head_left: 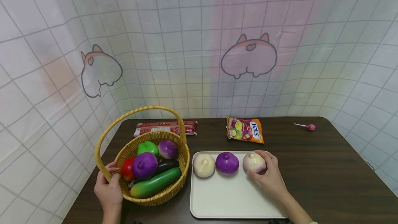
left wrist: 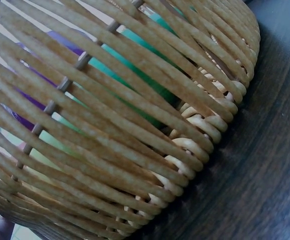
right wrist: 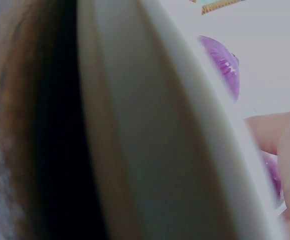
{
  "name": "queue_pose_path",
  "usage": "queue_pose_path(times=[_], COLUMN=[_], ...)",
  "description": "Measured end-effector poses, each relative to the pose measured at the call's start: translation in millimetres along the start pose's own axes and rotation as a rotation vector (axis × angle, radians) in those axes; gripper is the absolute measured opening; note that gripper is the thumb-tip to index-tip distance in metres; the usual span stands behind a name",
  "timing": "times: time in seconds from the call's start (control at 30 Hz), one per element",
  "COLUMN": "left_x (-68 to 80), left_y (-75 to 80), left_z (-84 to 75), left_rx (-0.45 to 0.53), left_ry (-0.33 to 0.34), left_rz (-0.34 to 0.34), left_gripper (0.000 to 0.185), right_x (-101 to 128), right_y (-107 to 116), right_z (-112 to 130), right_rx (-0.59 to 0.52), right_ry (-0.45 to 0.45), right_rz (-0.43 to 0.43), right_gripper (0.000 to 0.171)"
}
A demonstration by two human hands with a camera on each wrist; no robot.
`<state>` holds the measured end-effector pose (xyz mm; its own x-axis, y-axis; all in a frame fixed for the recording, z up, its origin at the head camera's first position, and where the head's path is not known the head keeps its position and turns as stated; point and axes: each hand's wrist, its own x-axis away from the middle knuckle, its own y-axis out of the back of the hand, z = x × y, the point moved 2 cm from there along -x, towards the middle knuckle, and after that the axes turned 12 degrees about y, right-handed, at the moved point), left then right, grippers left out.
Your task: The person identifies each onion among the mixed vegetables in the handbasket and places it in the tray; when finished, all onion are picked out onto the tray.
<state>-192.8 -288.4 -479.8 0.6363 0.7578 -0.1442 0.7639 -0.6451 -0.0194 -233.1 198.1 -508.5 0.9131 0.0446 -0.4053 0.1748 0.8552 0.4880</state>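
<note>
A yellow wicker basket with a tall hoop handle stands at the left. My left hand grips its left side, where the handle meets the rim; the left wrist view shows the woven wall close up. On the cream tray, my right hand holds a white onion with a purple tinge between thumb and fingers, at the tray's back right. Left of it on the tray sit a purple onion and a white onion. The tray's edge covers much of the right wrist view.
The basket holds a green pepper, a tomato, a purple onion, a purple-and-white onion, an eggplant and a cucumber. Behind lie a red packet, a candy bag and a lollipop.
</note>
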Motion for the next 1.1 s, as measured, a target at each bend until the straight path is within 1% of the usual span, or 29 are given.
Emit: queue_pose_path(times=[0.1,0.23,0.33,0.4,0.47,0.57,0.63,0.87,1.1], left_x=[0.3,1.1,1.5,1.2,0.5,-0.3,-0.9,-1.1,-1.0], left_y=[-0.1,-1.0,-1.5,-1.4,-1.0,-0.3,0.2,0.2,0.1], left_z=[-0.7,-1.8,-2.9,-2.8,-1.9,-0.1,1.0,0.9,0.5], left_rx=[-0.004,-0.005,-0.002,0.005,0.004,0.0,-0.012,-0.009,0.003], left_ry=[-0.004,-0.01,-0.01,-0.003,0.003,0.015,0.017,0.011,0.012], left_rz=[-0.003,0.001,0.009,0.013,0.014,0.01,0.005,0.009,0.012], left_gripper=[0.017,0.017,0.017,0.017,0.018,0.018,0.019,0.018,0.018], right_x=[0.4,1.2,1.5,1.2,0.9,0.3,0.2,1.3,1.1], right_y=[-0.7,-1.3,-1.7,-1.9,-2.2,-2.4,-2.7,-3.5,-4.3], right_z=[-0.1,-1.0,-1.2,-0.9,-1.0,-1.1,-1.3,-1.5,-2.5], right_rx=[-0.006,-0.027,-0.06,-0.084,-0.101,-0.106,-0.095,-0.065,-0.082], right_ry=[0.039,0.128,0.158,0.151,0.118,0.062,0.042,0.042,0.041], right_rz=[0.003,-0.011,-0.019,-0.008,0.017,0.058,0.075,0.085,0.084], right_gripper=[0.074,0.076,0.078,0.079,0.082,0.086,0.088,0.09,0.09])
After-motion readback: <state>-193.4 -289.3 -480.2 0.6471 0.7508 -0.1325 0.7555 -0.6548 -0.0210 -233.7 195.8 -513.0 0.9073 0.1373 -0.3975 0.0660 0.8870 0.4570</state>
